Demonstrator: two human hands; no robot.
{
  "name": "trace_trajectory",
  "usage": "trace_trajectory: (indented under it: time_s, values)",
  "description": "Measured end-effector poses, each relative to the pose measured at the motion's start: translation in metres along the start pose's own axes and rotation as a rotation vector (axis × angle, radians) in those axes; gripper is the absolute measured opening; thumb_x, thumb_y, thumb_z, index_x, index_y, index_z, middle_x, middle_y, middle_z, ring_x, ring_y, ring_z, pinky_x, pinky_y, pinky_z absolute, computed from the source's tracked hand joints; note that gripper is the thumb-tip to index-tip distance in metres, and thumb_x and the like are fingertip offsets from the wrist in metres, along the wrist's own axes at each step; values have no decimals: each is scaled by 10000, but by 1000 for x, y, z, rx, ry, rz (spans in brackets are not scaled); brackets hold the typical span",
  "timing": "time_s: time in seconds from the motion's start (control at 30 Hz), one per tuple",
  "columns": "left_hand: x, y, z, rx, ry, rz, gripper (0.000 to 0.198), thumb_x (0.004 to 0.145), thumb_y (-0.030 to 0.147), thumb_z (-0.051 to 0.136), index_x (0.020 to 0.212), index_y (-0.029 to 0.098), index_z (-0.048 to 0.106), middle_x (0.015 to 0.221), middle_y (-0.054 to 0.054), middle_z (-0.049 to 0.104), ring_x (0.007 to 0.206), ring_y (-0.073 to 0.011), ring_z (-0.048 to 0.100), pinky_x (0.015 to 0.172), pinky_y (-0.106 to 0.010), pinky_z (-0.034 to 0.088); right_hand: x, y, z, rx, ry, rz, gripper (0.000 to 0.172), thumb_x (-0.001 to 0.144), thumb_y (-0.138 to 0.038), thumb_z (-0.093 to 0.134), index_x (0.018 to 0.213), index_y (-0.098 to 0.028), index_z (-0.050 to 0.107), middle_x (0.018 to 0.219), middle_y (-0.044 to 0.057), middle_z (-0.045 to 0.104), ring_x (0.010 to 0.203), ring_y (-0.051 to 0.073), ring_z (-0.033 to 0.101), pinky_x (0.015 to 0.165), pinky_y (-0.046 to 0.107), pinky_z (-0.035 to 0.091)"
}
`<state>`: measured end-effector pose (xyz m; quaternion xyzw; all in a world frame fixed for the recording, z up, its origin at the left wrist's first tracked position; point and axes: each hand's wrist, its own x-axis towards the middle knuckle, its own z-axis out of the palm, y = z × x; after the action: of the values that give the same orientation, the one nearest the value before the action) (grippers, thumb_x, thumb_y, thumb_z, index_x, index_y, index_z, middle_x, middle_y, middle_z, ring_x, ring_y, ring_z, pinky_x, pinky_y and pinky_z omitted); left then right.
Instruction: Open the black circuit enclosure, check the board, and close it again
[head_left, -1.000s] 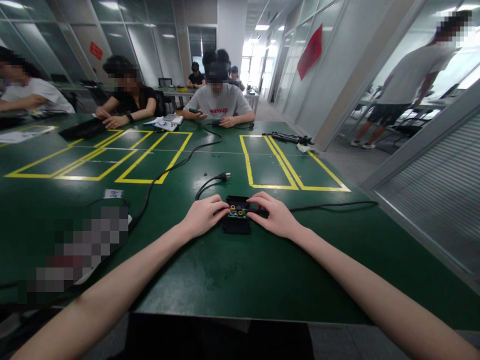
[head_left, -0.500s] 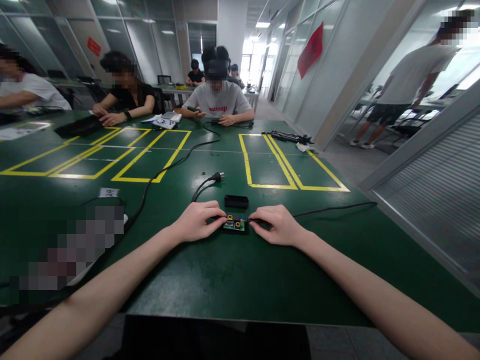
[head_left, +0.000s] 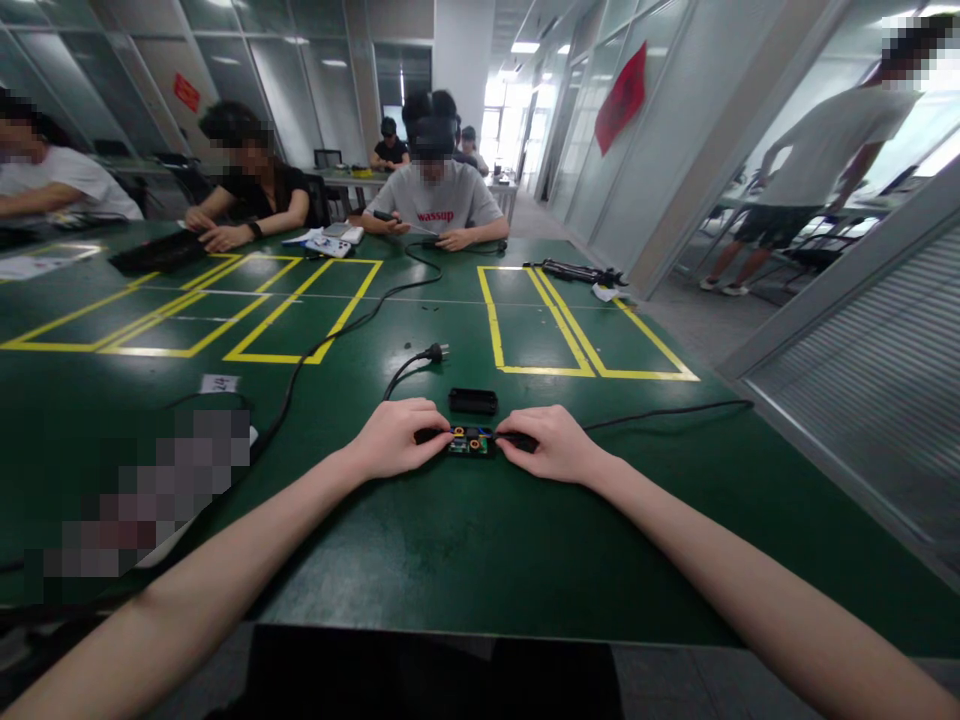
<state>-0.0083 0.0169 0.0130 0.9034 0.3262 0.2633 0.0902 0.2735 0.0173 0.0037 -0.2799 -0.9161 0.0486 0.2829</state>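
Note:
Between my hands a green circuit board (head_left: 469, 443) with copper coils lies in an open black plastic case half. My left hand (head_left: 401, 438) is closed, its thumb and fingers pinching the black power cord at the board's left end. At the right end my right hand (head_left: 551, 445) grips another black cable (head_left: 517, 440) close to the case. Blue wires show at both ends of the board. Just beyond it sits a second black case half (head_left: 472, 401), hollow side up. The cord at my left hand leads to a black plug (head_left: 435, 353) lying behind.
A long black cable (head_left: 360, 318) crosses the green table (head_left: 420, 560) on the left, near a blurred-out object (head_left: 150, 500). Yellow tape rectangles (head_left: 544, 372) mark the far part. A folded black stand (head_left: 574, 273) lies at the far right. Several people sit opposite.
The circuit board has dropped lower and flatter into the case half. My hands have shifted very slightly, still at both ends.

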Motion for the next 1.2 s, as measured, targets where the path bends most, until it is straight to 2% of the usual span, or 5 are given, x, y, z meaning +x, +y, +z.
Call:
trace_trajectory:
  time_s: [0.27, 0.43, 0.7, 0.93, 1.2]
  values:
    - [-1, -6, -5, -191, -42, -40, 173, 851, 184, 609, 941, 172, 756, 836, -35, 722, 717, -144, 656, 674, -238, 507, 1, -3, -8, 33, -51, 26, 118, 927, -288, 640, 988, -191, 667, 879, 51, 742, 722, 173, 694, 635, 265, 482]
    - [0, -9, -3, -255, -10, -64, 156, 871, 209, 621, 920, 164, 763, 829, -42, 734, 723, -151, 664, 675, -251, 510, 1, 1, -6, 80, -71, 30, 178, 931, -373, 706, 966, -199, 690, 891, 54, 740, 749, 182, 693, 652, 270, 489]
    - [1, -12, -3, -159, -45, 26, 171, 936, 208, 575, 874, 186, 733, 930, -62, 739, 886, -195, 690, 791, -295, 542, 2, 13, -8, 109, -121, -13, 310, 1036, -424, 568, 947, -197, 759, 849, 54, 711, 730, 166, 678, 651, 261, 486]
    - [4, -19, -2, 4, -69, 30, 221, 1005, 236, 510, 986, 210, 728, 1032, -67, 729, 967, -208, 680, 841, -322, 552, 5, 19, -12, -132, -152, -44, 286, 1055, -350, 521, 988, -204, 758, 902, 70, 738, 794, 189, 700, 670, 273, 483]
    - [6, -10, 4, 63, -28, 0, 191, 883, 215, 553, 1022, 202, 683, 1154, -86, 684, 1045, -242, 671, 917, -380, 562, 4, 16, -7, -78, -97, -29, 192, 949, -337, 622, 975, -202, 756, 1015, 85, 741, 864, 215, 708, 732, 309, 544]
